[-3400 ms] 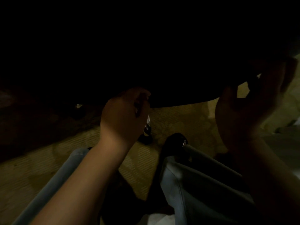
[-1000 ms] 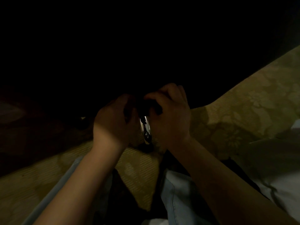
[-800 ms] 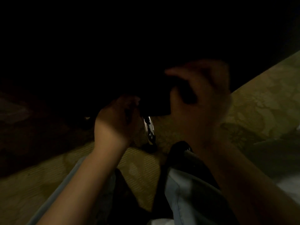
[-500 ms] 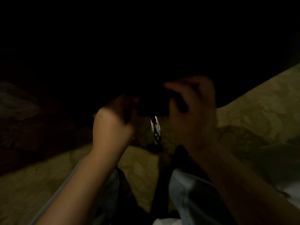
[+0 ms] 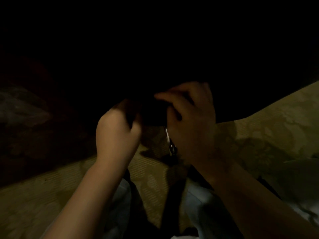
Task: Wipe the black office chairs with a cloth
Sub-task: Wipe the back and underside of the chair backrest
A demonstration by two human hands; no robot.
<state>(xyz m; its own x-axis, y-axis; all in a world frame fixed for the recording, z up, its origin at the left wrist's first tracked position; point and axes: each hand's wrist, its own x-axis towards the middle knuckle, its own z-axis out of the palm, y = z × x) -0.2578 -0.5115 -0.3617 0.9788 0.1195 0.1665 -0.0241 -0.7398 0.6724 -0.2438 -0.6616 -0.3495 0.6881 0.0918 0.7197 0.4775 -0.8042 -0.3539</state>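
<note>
Head view: left hand (image 5: 117,135), right hand (image 5: 191,121) grip chair (image 5: 153,116).

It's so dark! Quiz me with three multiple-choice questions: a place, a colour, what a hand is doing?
1. Where is the shiny metal post? A between left hand and right hand; B on a knee; C out of view.
2. The carpet's colour? A purple; B yellow-olive; C white.
3. The right hand's grip? A fingers curled round a dark part under the black chair; B flat open; C hanging idle.
Key: 1A, it glints between them; 2B, lit areas show it; 3A, its curled fingers wrap that part.
</note>
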